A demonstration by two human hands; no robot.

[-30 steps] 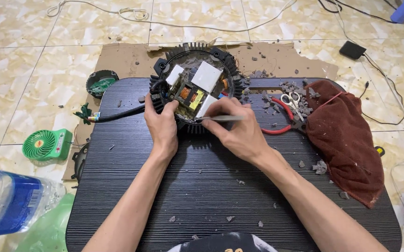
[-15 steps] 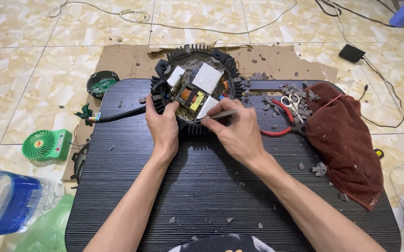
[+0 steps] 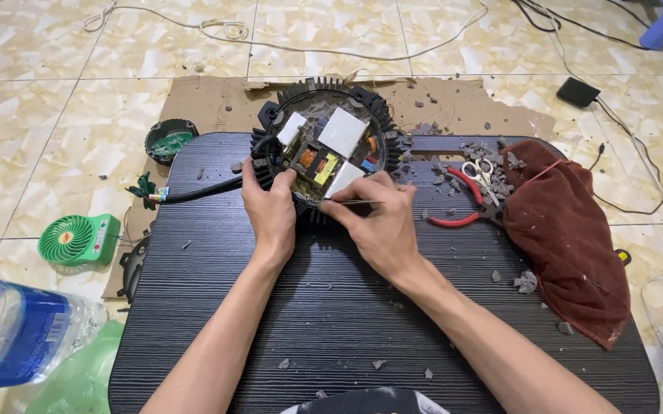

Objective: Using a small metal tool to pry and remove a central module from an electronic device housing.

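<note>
At far left on the tiled floor: a clear plastic bottle [image 3: 9, 333] with a blue label, lying at the frame edge; above it a small green handheld fan [image 3: 78, 239].

Next right, on the brown cardboard sheet [image 3: 209, 100]: a small round black housing [image 3: 170, 140] with a green board inside, well apart from the main work.

On the black ribbed tabletop [image 3: 331, 307], upper centre: a round black finned housing [image 3: 324, 138], open face up, showing a circuit board with white blocks, orange coils and a yellow part. A black cable [image 3: 193, 190] runs from its left side to a green-tipped end.

Left hand [image 3: 270, 211]: closed on the housing's lower left rim, fingers curled over the edge, thumb on the board side.

Right hand [image 3: 381, 222]: pinched around a thin metal tool [image 3: 358, 202], held level with its tip at the housing's lower edge, just beside the left thumb.

Further right: grey debris crumbs [image 3: 454, 180] scattered on the tabletop; red-handled pliers [image 3: 458, 201]; small scissors [image 3: 479, 172] touching them.

Right edge of tabletop: a dark red cloth [image 3: 569, 245], crumpled, draped over the corner.

Floor beyond, upper right: a small black adapter [image 3: 577, 92] with its cord.
</note>
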